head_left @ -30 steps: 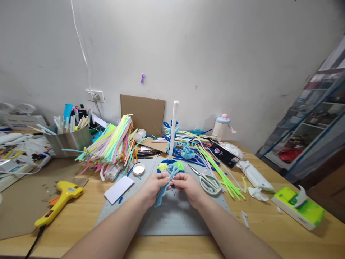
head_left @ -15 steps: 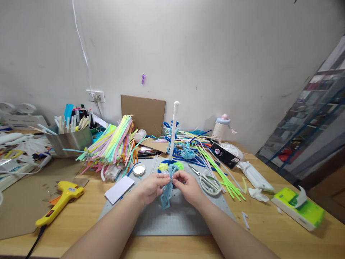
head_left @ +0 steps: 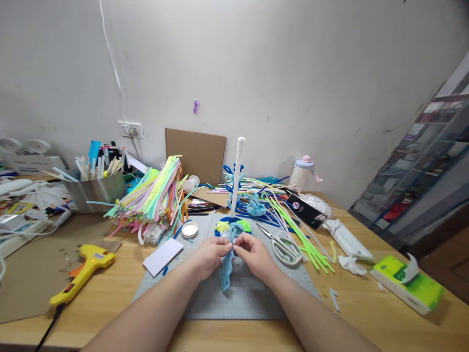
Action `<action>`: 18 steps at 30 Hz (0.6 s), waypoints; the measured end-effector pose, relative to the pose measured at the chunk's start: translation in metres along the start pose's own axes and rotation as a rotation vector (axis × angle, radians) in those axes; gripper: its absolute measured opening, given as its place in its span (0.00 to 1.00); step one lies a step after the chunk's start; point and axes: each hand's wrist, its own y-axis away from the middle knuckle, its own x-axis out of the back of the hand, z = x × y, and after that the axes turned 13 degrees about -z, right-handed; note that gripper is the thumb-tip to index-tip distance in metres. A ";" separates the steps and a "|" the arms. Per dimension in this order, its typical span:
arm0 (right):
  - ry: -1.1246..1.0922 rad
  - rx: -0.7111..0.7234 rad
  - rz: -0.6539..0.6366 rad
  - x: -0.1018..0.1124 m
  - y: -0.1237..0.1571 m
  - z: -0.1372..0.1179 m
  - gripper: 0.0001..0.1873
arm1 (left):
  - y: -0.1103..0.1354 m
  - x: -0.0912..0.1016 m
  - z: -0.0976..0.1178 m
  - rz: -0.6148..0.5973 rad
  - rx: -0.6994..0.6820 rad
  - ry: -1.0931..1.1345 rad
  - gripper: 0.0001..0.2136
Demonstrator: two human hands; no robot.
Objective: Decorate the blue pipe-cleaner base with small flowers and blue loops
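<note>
Both my hands meet over a grey cutting mat and pinch a light blue pipe cleaner piece whose twisted tail hangs down between them. My left hand grips it from the left, my right hand from the right, fingers closed on it. Just behind my fingers stands a small pipe cleaner model with a dark blue base, yellow and green tufts, and a tall white stem.
A heap of pastel pipe cleaners lies to the left, loose green and blue ones to the right. Scissors, a phone, a yellow glue gun, a white card, a tissue pack and a steel tub surround the mat.
The blue tail has swung from slanting left to hanging straight down between my hands. My fingers have shifted slightly upward and closer to the model.
</note>
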 end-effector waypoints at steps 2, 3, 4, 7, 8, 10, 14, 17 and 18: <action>-0.016 0.010 -0.025 0.000 0.001 -0.001 0.07 | -0.001 0.001 -0.001 0.016 0.003 -0.004 0.12; -0.029 0.017 -0.036 0.000 0.002 -0.001 0.08 | -0.001 0.000 -0.001 0.020 0.003 -0.003 0.12; -0.046 0.024 -0.043 0.001 0.002 -0.002 0.08 | 0.000 0.000 0.000 0.020 0.002 0.000 0.12; -0.135 0.025 -0.044 0.003 0.001 -0.002 0.10 | 0.002 -0.001 0.003 -0.015 -0.012 0.033 0.11; -0.175 0.020 -0.033 0.004 0.000 -0.002 0.11 | 0.003 -0.002 0.005 -0.039 -0.022 0.047 0.11; -0.240 0.012 0.003 0.006 -0.001 -0.001 0.12 | 0.005 -0.003 0.007 -0.102 -0.031 0.064 0.11; -0.252 0.012 0.055 0.007 -0.001 -0.002 0.14 | 0.006 -0.005 0.009 -0.124 -0.005 0.032 0.12; -0.273 0.010 0.026 0.005 -0.001 -0.002 0.14 | 0.005 -0.005 0.006 -0.061 -0.024 0.006 0.11; -0.282 0.007 0.011 0.004 -0.001 -0.002 0.14 | 0.004 -0.004 0.006 -0.051 -0.036 0.002 0.11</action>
